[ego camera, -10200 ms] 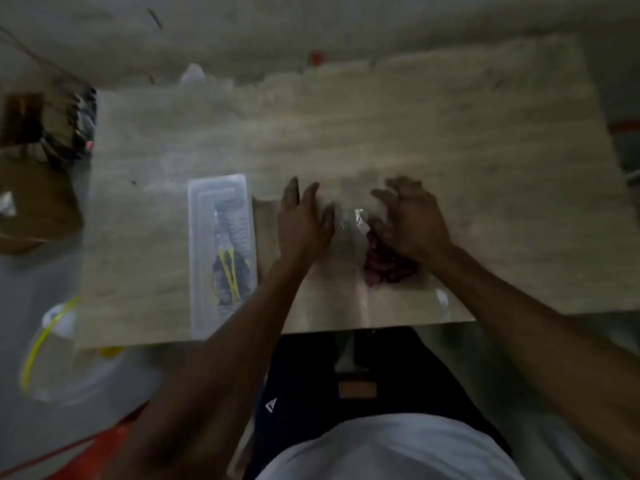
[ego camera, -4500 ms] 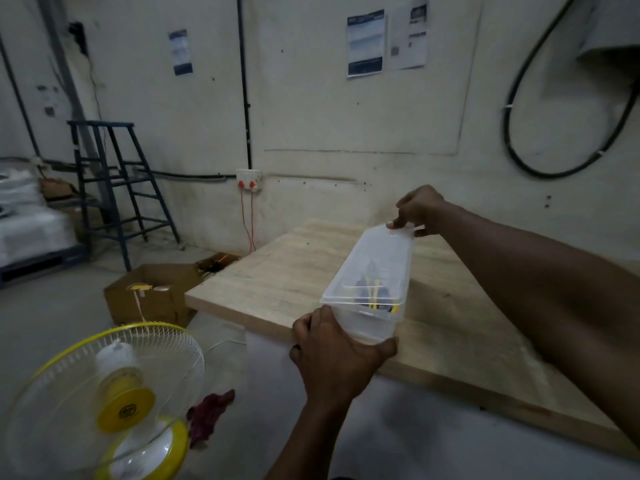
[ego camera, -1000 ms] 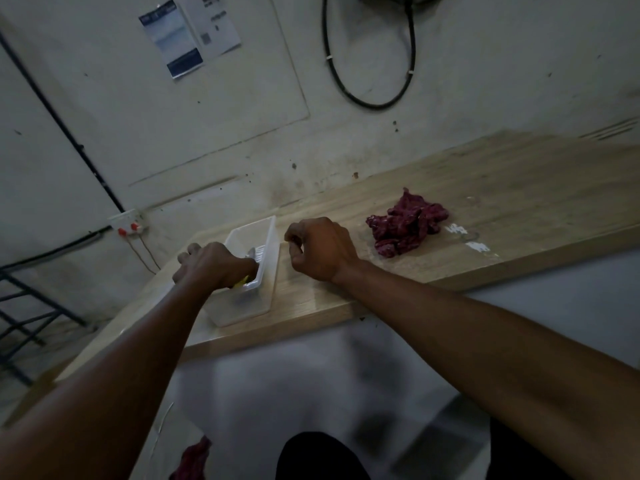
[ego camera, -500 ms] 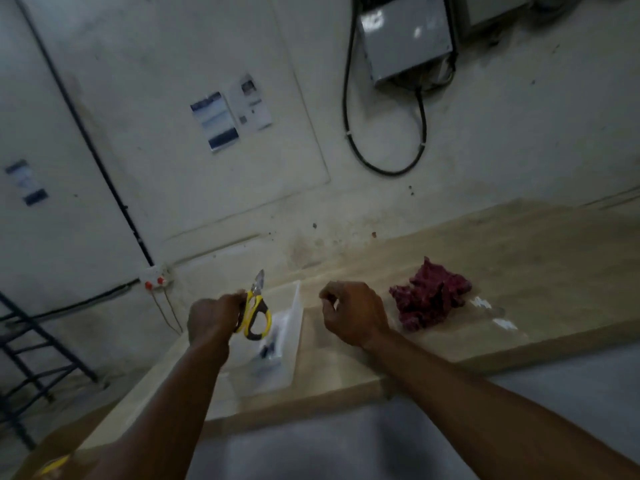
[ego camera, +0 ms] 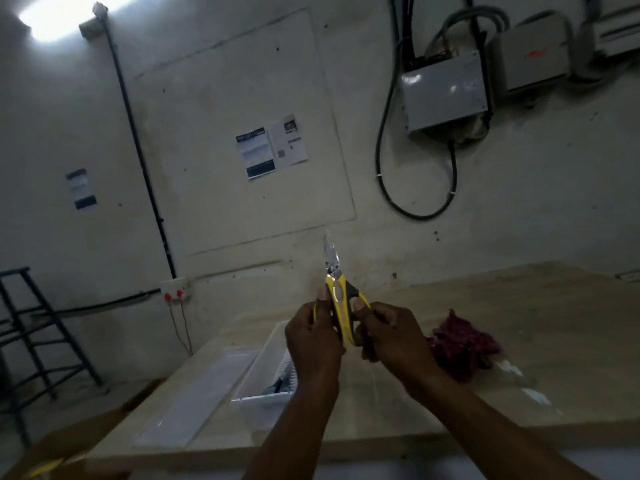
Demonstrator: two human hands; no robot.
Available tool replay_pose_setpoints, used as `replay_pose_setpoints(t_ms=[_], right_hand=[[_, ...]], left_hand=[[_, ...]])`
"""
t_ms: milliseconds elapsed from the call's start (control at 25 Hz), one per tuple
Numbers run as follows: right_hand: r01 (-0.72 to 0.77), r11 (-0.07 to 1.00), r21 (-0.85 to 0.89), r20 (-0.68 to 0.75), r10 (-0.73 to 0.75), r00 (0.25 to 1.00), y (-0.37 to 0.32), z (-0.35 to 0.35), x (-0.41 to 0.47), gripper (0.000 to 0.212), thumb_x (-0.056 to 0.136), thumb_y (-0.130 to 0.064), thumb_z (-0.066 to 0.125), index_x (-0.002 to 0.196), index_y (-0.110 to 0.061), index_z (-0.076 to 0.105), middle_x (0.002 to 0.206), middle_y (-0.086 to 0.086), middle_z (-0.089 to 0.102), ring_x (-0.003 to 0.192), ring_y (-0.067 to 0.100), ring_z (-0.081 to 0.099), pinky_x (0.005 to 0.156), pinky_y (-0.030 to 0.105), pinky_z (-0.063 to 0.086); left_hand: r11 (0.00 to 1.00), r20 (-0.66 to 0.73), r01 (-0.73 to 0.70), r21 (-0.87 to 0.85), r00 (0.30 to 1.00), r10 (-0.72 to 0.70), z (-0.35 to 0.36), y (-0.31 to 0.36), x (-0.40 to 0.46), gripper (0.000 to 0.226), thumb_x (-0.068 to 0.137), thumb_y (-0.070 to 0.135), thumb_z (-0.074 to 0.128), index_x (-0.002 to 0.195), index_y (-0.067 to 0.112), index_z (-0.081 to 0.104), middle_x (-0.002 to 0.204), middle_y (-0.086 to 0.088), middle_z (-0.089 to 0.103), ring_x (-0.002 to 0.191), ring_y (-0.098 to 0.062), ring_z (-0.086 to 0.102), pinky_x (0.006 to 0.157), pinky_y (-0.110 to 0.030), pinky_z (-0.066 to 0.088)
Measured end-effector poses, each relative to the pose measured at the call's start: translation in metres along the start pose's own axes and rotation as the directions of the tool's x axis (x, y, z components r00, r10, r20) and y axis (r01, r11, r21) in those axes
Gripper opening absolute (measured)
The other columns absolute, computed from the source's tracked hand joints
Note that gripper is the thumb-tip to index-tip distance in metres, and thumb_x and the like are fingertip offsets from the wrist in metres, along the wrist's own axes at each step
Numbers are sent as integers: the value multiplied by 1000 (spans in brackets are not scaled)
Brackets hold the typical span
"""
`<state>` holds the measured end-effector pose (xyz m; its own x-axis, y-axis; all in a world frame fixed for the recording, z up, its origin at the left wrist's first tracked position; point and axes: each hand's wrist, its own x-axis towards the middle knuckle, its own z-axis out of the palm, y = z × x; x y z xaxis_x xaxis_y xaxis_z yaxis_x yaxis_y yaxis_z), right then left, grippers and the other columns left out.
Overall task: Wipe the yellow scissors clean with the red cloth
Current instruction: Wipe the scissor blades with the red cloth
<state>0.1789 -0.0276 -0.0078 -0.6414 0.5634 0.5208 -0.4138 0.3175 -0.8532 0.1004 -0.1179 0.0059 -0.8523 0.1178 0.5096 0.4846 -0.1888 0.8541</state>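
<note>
I hold the yellow scissors [ego camera: 337, 292] upright in the air above the wooden table [ego camera: 540, 327], steel blades pointing up and closed. My left hand [ego camera: 313, 341] grips the left handle. My right hand [ego camera: 391, 339] grips the right, yellow-and-black handle. The red cloth [ego camera: 462, 346] lies crumpled on the table just right of my right hand, touched by neither hand.
A clear plastic box [ego camera: 266, 375] with dark tools inside stands open on the table below my left hand, its lid [ego camera: 197, 393] lying flat to its left. A dark stepladder [ego camera: 31, 341] stands at far left. Small clear scraps [ego camera: 519, 382] lie near the cloth.
My left hand has lifted the scissors out of the box and brought them to the centre. My right hand, curled and holding nothing before, has taken hold of the other handle.
</note>
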Motion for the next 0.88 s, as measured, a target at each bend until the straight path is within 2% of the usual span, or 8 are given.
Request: replay_pose_setpoints(t_ms=[160,280,440,520,600,720,800,880], right_hand=[[-37,992,-120,38,42,998,4,-46,-12,36,103,-40,57,88,-13,76,69,11,72,45,22,62,46,26,47],[-78,982,-170,-5,79,997,6,-71,-6,33,105,-35,57,85,-14,72,65,12,69,42,23,60,42,26,44],[-52,933,-355,-86,23,996,4,-107,10,41,104,-37,59,70,-15,61,50,4,56,42,17,59,45,24,38],[-41,919,-393,-67,16,998,3,-127,13,44,103,-37,61,69,-8,59,51,0,51,40,6,55,46,25,33],[-24,920,-392,-36,11,999,2,-136,12,47,101,-38,62,79,3,67,52,-3,54,40,-1,52,49,24,32],[-22,952,-306,-108,-11,994,13,-136,4,50,98,-41,61,82,5,70,50,-3,55,41,2,51,51,24,35],[-24,969,-247,-180,-21,984,20,-128,-2,55,95,-49,59,83,3,71,51,4,57,45,11,48,55,30,36],[-46,975,-217,-200,1,980,24,-114,-6,55,97,-51,58,87,1,73,58,15,62,48,13,50,53,30,38]], left_hand=[[993,128,-106,56,987,98,19,-10,-21,41,97,56,60,74,25,73,62,-6,69,54,-22,68,49,-48,56],[999,179,-10,31,984,4,36,-5,-18,45,94,52,68,72,14,74,54,-9,62,43,-17,57,41,-32,46],[997,264,42,64,963,-58,38,9,5,47,87,44,78,69,2,73,49,-7,49,35,-14,44,36,-19,36],[990,361,46,134,928,-92,29,18,17,51,84,45,81,66,-2,70,51,-10,47,34,-16,39,35,-18,31],[979,411,16,204,906,-100,23,26,30,43,82,45,82,68,5,75,52,-9,55,36,-19,43,36,-20,32],[998,351,-28,62,936,5,24,34,35,31,87,39,78,80,10,79,65,-7,73,44,-20,58,42,-27,44],[993,271,-67,-96,958,91,36,32,19,29,85,40,79,91,12,78,79,-7,78,63,-21,73,52,-32,56],[955,120,-126,-268,979,162,55,26,-1,32,83,39,83,101,14,75,93,-10,78,84,-26,76,67,-40,62]])
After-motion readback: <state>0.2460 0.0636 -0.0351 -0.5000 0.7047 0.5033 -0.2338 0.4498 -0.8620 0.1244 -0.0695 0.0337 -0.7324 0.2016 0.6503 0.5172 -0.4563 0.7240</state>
